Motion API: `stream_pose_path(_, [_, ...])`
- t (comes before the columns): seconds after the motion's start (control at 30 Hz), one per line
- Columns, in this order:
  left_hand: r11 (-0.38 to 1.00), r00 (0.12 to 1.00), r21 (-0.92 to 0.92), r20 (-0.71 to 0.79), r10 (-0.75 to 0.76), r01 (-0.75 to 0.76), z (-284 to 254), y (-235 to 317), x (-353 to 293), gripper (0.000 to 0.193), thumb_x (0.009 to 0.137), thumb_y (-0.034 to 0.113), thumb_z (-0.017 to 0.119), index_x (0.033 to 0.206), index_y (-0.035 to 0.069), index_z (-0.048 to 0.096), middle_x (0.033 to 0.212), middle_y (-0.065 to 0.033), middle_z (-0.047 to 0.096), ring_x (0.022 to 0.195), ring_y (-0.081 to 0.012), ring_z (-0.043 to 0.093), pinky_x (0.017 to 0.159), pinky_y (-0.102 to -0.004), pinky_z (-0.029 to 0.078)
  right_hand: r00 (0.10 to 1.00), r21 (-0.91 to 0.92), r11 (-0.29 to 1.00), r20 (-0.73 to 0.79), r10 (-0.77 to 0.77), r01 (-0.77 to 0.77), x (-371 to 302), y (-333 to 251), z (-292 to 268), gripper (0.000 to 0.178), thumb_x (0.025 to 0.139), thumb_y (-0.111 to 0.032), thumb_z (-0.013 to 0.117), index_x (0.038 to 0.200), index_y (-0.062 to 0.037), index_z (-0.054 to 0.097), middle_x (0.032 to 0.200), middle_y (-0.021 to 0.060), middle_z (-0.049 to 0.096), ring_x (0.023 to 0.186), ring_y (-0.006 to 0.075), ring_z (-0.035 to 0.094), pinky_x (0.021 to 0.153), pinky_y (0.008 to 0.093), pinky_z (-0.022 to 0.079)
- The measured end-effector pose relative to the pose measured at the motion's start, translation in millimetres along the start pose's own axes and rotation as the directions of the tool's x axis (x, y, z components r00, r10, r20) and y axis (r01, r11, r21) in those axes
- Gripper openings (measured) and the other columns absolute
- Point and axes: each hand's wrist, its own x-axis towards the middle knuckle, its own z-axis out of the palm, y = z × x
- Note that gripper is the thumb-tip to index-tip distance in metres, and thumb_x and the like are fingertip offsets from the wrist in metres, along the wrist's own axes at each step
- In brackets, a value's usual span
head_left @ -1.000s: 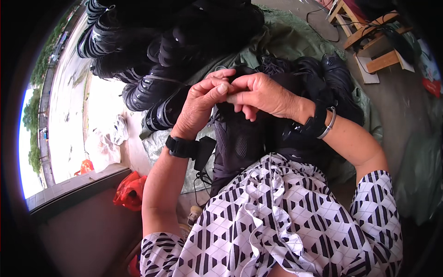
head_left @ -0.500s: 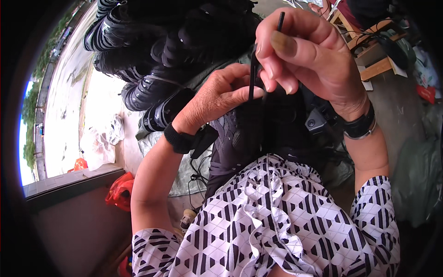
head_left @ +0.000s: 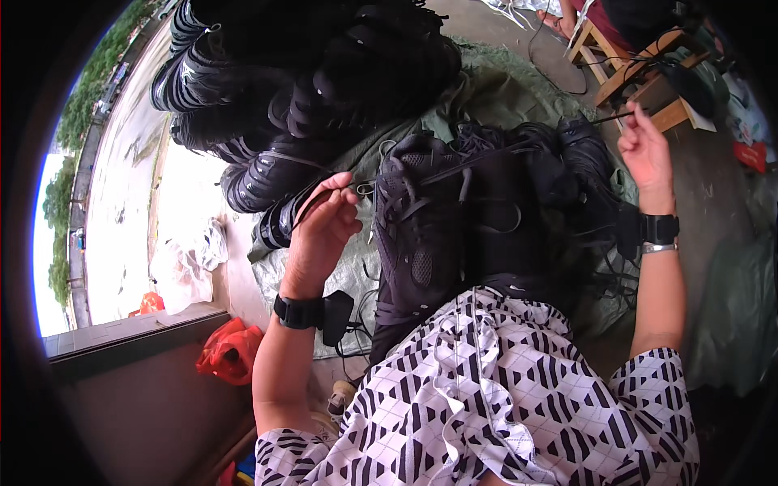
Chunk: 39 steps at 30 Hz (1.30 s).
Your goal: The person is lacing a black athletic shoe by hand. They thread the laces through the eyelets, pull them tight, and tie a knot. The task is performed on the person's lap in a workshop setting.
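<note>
A dark grey-black lace-up shoe (head_left: 421, 263) with mesh panels rests on my lap, toe end toward me. To its left, my left hand (head_left: 320, 235) is closed around one end of a black shoelace (head_left: 306, 209). Far out to the right, my right hand (head_left: 647, 158) pinches the tip of the other lace end (head_left: 609, 118) between thumb and fingers. Between the hands the lace runs across the top of the shoe. Another loop of lace (head_left: 502, 227) hangs over my dark-clothed leg.
A big heap of black shoes (head_left: 324, 89) stands at the far left, and more black shoes (head_left: 583, 150) lie right of my lap. Green-grey sheeting (head_left: 519, 89) covers the floor. A wooden stool (head_left: 604, 61) and another person's hand are at the far right. Red plastic bag (head_left: 231, 350) hangs lower left.
My hands were close together in front of me, raised near the lace ends. They have spread wide apart, left hand down-left and right hand out right, uncovering the shoe.
</note>
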Motion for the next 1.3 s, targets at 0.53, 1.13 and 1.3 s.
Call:
stream_pose_path(0.53, [0.883,0.739,0.055,-0.523,0.424,-0.467,-101,51,-9,0.038,0.104,0.022,0.04,0.135,0.002,0.046,0.126,-0.0124,0.058,0.112,-0.024,0.058,0.105,-0.0436,0.042,0.932,-0.742,0.622,0.359,0.051,0.251,-39,132,108,0.011,0.091,-0.006,0.06,0.098,0.0015,0.064,0.079,0.003,0.066,0.062,0.007,0.061,0.057,0.0215,0.048])
stream_pose_path(1.13, [0.756,0.904,0.623,-0.177,0.39,-0.204,18,-15,7,0.019,0.101,0.023,0.053,0.098,0.005,0.059,0.071,0.0017,0.058,0.061,-0.0042,0.05,0.055,-0.0192,0.04,0.864,-0.844,0.265,0.499,0.064,0.467,-57,133,98,0.012,0.082,-0.012,0.069,0.085,-0.001,0.066,0.067,0.0116,0.062,0.06,0.0195,0.059,0.061,0.0309,0.047])
stream_pose_path(1.3, [0.826,0.974,0.556,-0.124,0.192,-0.093,25,-22,8,0.018,0.101,0.023,0.053,0.1,0.006,0.057,0.094,-0.0006,0.064,0.072,-0.004,0.054,0.06,-0.0191,0.044,0.905,-0.881,0.371,0.381,0.188,0.294,-52,132,98,0.012,0.082,-0.011,0.069,0.081,0.0007,0.066,0.066,0.0113,0.063,0.06,0.0172,0.061,0.06,0.03,0.047])
